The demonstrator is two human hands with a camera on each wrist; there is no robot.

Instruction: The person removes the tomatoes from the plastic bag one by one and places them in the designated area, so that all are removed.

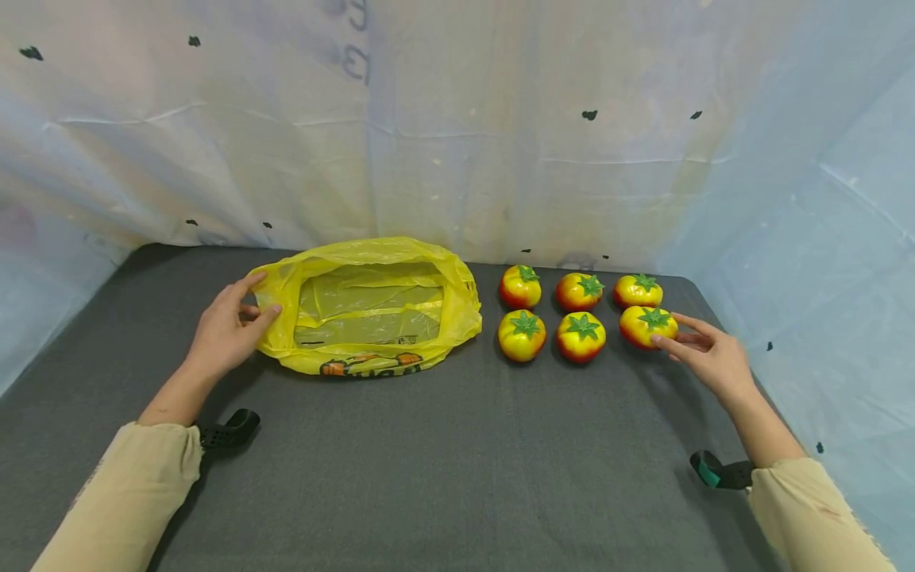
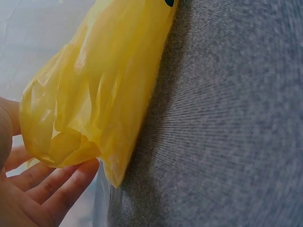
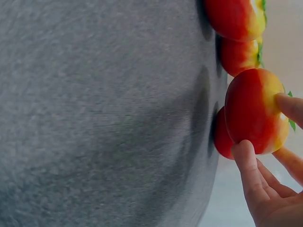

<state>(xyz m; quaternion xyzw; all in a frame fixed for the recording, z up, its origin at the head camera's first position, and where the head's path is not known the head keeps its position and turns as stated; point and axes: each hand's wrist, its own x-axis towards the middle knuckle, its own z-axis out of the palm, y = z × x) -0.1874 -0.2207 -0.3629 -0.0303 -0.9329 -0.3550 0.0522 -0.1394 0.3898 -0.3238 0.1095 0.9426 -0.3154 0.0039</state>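
A yellow plastic bag (image 1: 461, 306) lies with its mouth held wide, facing up. At its left end, my left hand (image 1: 227, 327) grips the edge between thumb and fingers; in the left wrist view the fingertips (image 2: 87, 168) touch the crinkled plastic. My right hand (image 1: 715, 359) pinches a red-and-yellow toy tomato (image 3: 251, 111) with a green star-shaped top. That tomato is held slightly above the table, in front of another tomato (image 1: 638, 292). More such tomatoes, including a front one (image 1: 522, 335), stand in two rows between the bag and the right hand.
Dark grey cloth covers the table (image 1: 443, 477). A pale plastic sheet (image 1: 457, 143) with small black marks hangs behind it, and a bluish sheet (image 1: 843, 262) stands along the right side. Each wrist wears a black strap mount (image 1: 232, 429).
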